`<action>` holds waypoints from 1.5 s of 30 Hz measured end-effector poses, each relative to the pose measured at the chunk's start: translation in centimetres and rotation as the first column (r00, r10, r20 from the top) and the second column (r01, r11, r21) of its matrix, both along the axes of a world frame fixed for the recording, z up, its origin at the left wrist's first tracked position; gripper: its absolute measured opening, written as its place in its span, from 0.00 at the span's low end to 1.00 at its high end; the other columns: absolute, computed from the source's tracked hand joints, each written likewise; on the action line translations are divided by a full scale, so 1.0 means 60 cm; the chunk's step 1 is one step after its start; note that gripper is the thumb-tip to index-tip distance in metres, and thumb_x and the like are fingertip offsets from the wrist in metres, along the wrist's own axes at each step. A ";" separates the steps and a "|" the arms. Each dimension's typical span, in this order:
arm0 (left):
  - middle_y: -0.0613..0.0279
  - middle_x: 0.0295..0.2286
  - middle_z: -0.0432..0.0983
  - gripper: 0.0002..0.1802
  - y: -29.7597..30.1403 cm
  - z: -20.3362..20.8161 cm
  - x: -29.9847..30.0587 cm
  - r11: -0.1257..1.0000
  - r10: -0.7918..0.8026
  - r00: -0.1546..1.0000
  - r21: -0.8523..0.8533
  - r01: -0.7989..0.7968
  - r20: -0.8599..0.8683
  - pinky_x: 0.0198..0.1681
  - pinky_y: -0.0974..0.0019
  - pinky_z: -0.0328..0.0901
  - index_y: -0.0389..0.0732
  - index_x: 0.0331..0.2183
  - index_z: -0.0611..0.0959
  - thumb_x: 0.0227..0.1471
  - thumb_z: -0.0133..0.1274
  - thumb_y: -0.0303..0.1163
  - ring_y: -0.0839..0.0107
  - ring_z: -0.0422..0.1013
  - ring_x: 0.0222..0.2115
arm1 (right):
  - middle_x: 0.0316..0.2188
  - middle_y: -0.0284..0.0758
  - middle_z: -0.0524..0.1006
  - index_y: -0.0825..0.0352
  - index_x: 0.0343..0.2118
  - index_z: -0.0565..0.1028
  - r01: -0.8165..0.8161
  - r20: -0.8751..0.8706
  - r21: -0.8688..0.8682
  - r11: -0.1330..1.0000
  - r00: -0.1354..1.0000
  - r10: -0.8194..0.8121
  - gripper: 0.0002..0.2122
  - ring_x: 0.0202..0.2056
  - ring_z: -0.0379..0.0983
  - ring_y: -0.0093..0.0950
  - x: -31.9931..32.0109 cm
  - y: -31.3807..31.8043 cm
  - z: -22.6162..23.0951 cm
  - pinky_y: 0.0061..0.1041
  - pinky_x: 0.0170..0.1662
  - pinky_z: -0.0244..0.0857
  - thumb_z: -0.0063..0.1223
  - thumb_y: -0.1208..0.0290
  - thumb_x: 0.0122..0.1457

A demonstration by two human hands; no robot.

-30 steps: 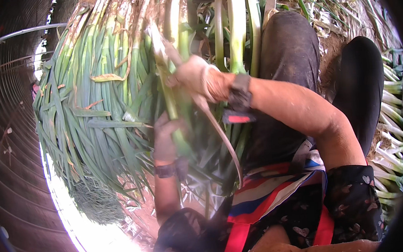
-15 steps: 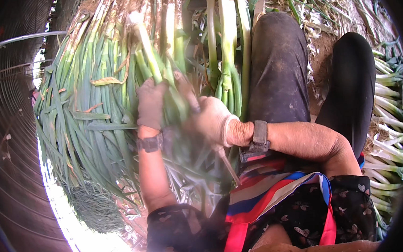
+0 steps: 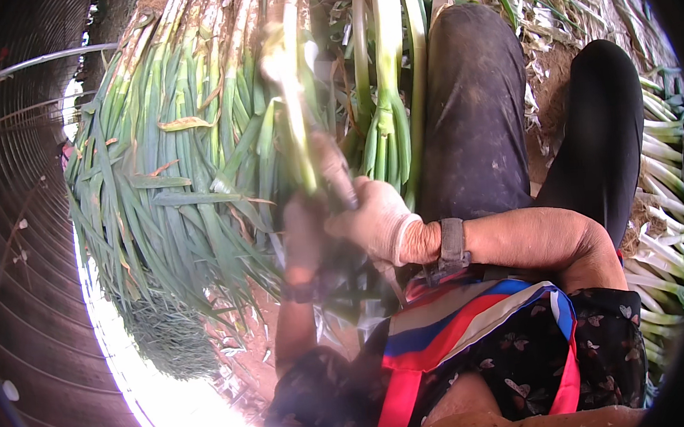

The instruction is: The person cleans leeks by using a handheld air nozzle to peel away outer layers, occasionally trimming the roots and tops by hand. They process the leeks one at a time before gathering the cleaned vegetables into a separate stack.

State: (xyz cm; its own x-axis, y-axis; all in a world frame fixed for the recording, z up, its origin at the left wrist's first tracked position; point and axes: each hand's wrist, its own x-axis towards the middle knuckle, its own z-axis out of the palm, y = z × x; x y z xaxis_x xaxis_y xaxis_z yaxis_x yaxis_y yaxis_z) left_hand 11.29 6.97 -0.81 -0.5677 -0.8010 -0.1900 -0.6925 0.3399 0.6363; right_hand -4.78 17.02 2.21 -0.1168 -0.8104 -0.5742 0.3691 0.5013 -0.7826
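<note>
My left hand point(image 3: 303, 228), in a glove and blurred by motion, grips a long green onion point(image 3: 295, 113) around its green part. The white root end points away from me and is smeared. Close on the right, my gloved right hand point(image 3: 379, 220) is closed around a brownish rod-like tool point(image 3: 332, 168); its exact kind is unclear. A thin hose or rod point(image 3: 389, 278) comes out below that hand. Left of my hands lies a big pile of green onions point(image 3: 169, 163), roots at the far side. Several cleaner stalks point(image 3: 387, 73) lie beside my leg.
My bent knees in dark trousers point(image 3: 475, 115) stand right of the work. Beyond them runs a row of white-stemmed onions point(image 3: 661, 188). Peeled leaves and scraps point(image 3: 559, 12) litter the far right ground. A ribbed curved wall point(image 3: 24, 262) rises at the left.
My left hand has moved right and toward me, with the green onion now more upright and closer to the tool. My right hand has shifted slightly right and nearer.
</note>
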 end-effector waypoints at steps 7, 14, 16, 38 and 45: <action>0.63 0.26 0.74 0.09 0.001 -0.006 0.055 0.991 0.055 0.998 0.125 -0.050 -0.034 0.28 0.74 0.65 0.35 0.36 0.77 0.53 0.47 0.29 0.75 0.70 0.25 | 0.28 0.34 0.78 0.66 0.35 0.78 -0.182 -0.083 -0.042 0.982 0.980 0.178 0.14 0.31 0.74 0.31 -0.020 -0.094 -0.026 0.28 0.35 0.67 0.63 0.65 0.46; 0.60 0.25 0.75 0.12 0.021 0.034 0.045 0.872 0.267 0.943 0.466 -0.149 -0.197 0.25 0.75 0.65 0.33 0.37 0.77 0.56 0.42 0.29 0.75 0.71 0.21 | 0.20 0.38 0.75 0.72 0.34 0.76 -0.489 -0.631 -0.472 0.733 0.769 0.107 0.14 0.24 0.74 0.29 -0.005 -0.021 -0.076 0.28 0.29 0.68 0.59 0.67 0.49; 0.59 0.28 0.76 0.14 0.016 0.042 0.059 0.927 0.172 0.958 0.367 -0.078 -0.230 0.26 0.75 0.67 0.32 0.40 0.76 0.57 0.41 0.30 0.75 0.72 0.23 | 0.20 0.34 0.72 0.66 0.32 0.76 -0.461 0.252 0.070 0.885 0.866 0.431 0.09 0.25 0.72 0.29 -0.064 0.001 0.043 0.29 0.30 0.65 0.56 0.67 0.50; 0.55 0.42 0.72 0.19 -0.082 -0.045 -0.234 0.943 -0.331 0.943 -0.059 0.329 -0.040 0.49 0.69 0.59 0.37 0.48 0.71 0.56 0.43 0.35 0.67 0.66 0.46 | 0.15 0.27 0.67 0.66 0.26 0.74 0.411 0.298 0.036 0.911 0.866 -0.402 0.07 0.10 0.60 0.18 -0.119 -0.011 0.033 0.21 0.10 0.54 0.59 0.69 0.51; 0.60 0.35 0.74 0.12 0.001 -0.088 0.004 0.665 -0.542 0.677 -0.238 0.708 0.498 0.38 0.72 0.66 0.39 0.39 0.77 0.51 0.46 0.27 0.71 0.72 0.37 | 0.18 0.38 0.73 0.73 0.27 0.74 0.116 0.403 -0.090 0.989 0.913 -0.070 0.11 0.16 0.70 0.29 -0.057 -0.122 -0.063 0.28 0.19 0.64 0.55 0.68 0.54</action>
State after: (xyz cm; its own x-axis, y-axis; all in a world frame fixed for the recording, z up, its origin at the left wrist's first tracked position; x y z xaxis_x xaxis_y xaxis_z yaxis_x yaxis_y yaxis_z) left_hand 11.51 7.01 -6.06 -0.9129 -0.3226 -0.2501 -0.3568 0.9283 0.1048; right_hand -8.19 9.71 -1.57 0.0245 -0.8676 -0.4966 0.7020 0.3687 -0.6094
